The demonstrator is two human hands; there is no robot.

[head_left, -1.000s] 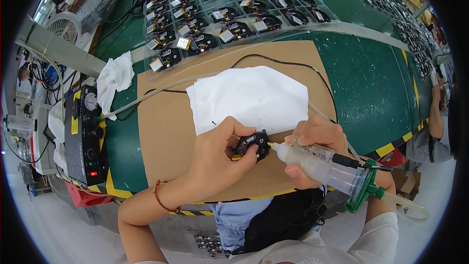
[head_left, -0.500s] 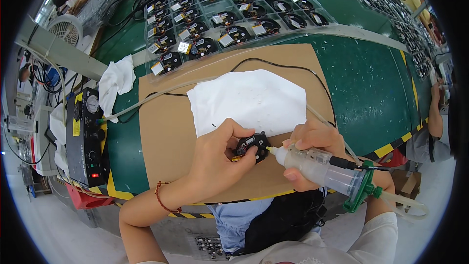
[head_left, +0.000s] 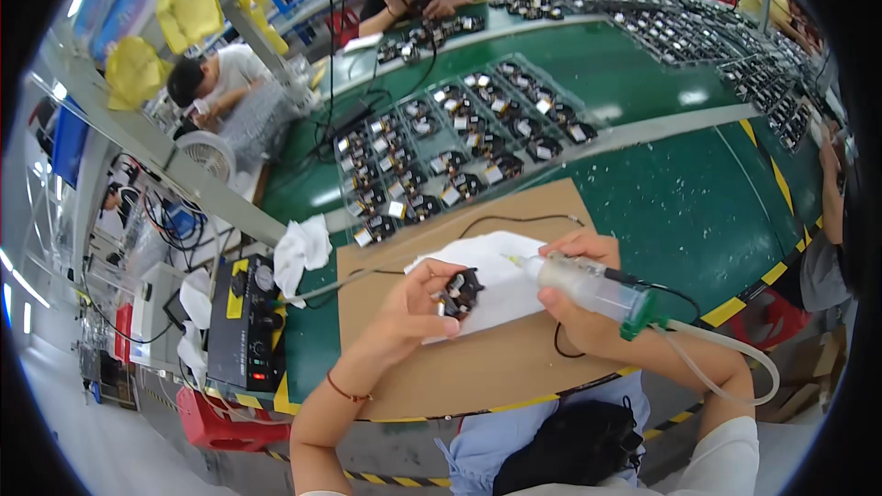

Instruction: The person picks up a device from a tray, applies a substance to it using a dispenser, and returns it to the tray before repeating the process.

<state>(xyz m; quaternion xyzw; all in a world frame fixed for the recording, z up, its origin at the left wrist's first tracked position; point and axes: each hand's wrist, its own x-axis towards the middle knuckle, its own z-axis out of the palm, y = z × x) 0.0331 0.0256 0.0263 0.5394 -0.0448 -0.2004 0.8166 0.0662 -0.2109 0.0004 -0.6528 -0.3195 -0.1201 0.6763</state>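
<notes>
My left hand grips a small round black electronic part between thumb and fingers, tilted and raised over the white cloth. In my right hand is a clear dispensing syringe with milky contents and a green cap. Its yellowish nozzle tip points left, a short gap away from the part. A translucent hose loops from the green cap. Beneath both hands, the cloth lies on a brown cardboard sheet.
Behind the cardboard, a clear compartment tray holds many similar black parts. A black dispenser box stands left, beside a crumpled white cloth. A black cable crosses the cardboard. Other people work at the far side and left.
The nozzle has come away from the black part, and my hands have moved apart. My left hand has turned the part. The head view has shifted upward and left, showing more background.
</notes>
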